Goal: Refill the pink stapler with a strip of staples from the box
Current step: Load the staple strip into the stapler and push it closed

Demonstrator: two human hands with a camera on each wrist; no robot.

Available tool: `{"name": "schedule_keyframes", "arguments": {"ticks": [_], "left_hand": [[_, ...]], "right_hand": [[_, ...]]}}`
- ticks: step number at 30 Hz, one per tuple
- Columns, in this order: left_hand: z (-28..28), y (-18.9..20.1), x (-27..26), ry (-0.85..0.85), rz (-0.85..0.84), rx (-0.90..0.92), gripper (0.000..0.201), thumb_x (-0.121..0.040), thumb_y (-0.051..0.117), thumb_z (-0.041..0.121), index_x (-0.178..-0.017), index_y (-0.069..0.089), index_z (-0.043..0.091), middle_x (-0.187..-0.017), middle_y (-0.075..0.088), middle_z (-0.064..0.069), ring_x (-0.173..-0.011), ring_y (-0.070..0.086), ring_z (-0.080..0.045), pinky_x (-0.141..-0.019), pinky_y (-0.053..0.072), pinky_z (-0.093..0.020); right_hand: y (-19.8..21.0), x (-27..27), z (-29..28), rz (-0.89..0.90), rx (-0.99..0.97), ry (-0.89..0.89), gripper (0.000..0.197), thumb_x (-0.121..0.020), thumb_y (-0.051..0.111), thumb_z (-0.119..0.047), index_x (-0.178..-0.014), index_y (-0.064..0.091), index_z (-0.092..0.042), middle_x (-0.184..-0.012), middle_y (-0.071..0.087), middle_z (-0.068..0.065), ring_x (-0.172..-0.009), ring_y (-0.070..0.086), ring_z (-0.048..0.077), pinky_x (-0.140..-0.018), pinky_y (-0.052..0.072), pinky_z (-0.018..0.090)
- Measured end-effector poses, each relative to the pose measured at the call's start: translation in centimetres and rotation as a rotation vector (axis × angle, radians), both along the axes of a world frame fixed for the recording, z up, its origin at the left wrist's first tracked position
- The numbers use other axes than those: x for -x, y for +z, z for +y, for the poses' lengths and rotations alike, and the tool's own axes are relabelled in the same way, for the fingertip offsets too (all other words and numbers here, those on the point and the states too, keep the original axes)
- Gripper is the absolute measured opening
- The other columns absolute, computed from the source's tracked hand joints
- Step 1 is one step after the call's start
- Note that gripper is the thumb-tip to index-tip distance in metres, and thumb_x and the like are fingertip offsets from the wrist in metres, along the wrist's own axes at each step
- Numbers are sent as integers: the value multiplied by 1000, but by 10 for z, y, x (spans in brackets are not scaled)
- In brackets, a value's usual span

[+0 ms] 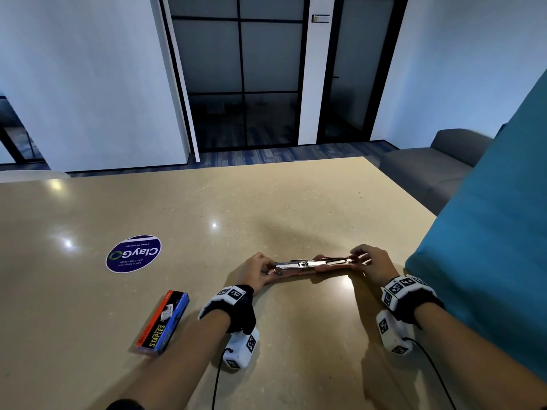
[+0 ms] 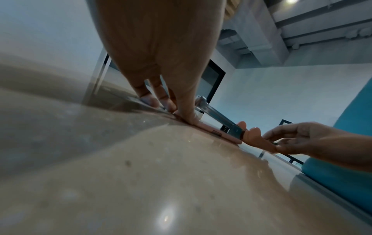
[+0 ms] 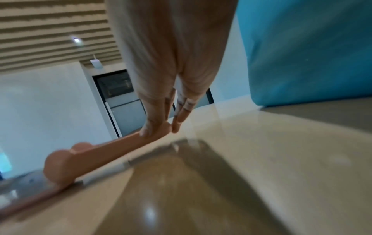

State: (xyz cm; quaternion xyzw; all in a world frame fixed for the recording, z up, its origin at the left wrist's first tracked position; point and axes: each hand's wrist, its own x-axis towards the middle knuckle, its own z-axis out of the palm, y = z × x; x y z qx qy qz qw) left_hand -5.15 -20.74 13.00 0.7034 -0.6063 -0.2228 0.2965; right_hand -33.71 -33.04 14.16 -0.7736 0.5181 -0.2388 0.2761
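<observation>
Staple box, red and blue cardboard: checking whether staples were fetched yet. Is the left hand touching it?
Apart. The head view shows bare table between the staple box and the left hand.

I have the pink stapler (image 1: 318,266) lying opened out flat on the beige counter (image 1: 266,202), its metal staple channel facing up. My left hand (image 1: 256,272) grips its left end and my right hand (image 1: 371,264) pinches its right end. The staples box (image 1: 163,322) lies closed near my left forearm, and a round blue sticker (image 1: 133,253) sits farther left.
</observation>
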Motion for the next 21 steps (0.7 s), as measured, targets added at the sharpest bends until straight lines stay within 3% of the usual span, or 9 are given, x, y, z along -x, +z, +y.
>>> {"name": "schedule_keyframes", "arguments": {"ticks": [2,4,6,10,13,16,18,21], "left_hand": [[1,1,-3,-1,-3,-1,30,-79,74,18,-107,72,8,-95,55,2,-96,64,-26,-87,53,-37],[2,2,-8,2,-1,2,29,-78,75,18,-105,73,8,-94,53,4,-90,62,-23,-85,53,-34],[3,2,-11,0,9,5,31,-77,76,18,-106,73,7,-93,52,2,-85,57,-16,-80,48,-27],[2,1,-11,0,19,15,33,-76,77,14,-107,73,4,-92,51,1,-85,54,-13,-75,39,-18],[3,2,-8,14,39,17,33,-75,78,14,-107,72,4,-92,51,-1,-84,53,-14,-73,40,-19],[4,3,-7,26,40,15,33,-76,77,15,-107,71,3,-93,52,-1,-85,55,-18,-83,48,-33],[5,4,-7,34,12,-11,30,-77,74,13,-105,70,2,-94,54,-3,-89,60,-25,-85,49,-36],[8,4,-8,42,-8,-9,26,-75,72,9,-100,70,1,-91,54,-5,-88,61,-30,-79,47,-36]], "right_hand": [[9,-2,-1,-6,10,43,30,-68,75,6,-95,67,-3,-91,68,13,-80,63,30,-75,53,34],[24,-2,-2,15,33,138,30,-66,79,2,-93,68,-7,-86,67,9,-73,62,21,-68,49,18],[44,-5,-1,26,53,224,29,-64,82,-4,-89,69,-12,-82,67,6,-66,60,3,-61,45,5],[79,-29,8,-21,140,327,26,-67,82,-11,-91,73,-10,-83,70,0,-77,58,-15,-67,41,0],[83,-60,18,-100,133,376,33,-67,82,-11,-99,71,-8,-88,71,2,-75,62,-10,-69,44,3],[73,-99,30,-167,52,409,37,-66,81,-3,-101,67,-4,-88,69,6,-68,63,-2,-66,50,9],[59,-120,41,-103,51,441,31,-70,78,-3,-99,66,-4,-88,69,8,-71,65,6,-66,52,14],[34,-136,52,74,118,460,19,-75,66,-1,-92,68,-9,-90,73,11,-84,68,23,-73,52,27]]}}
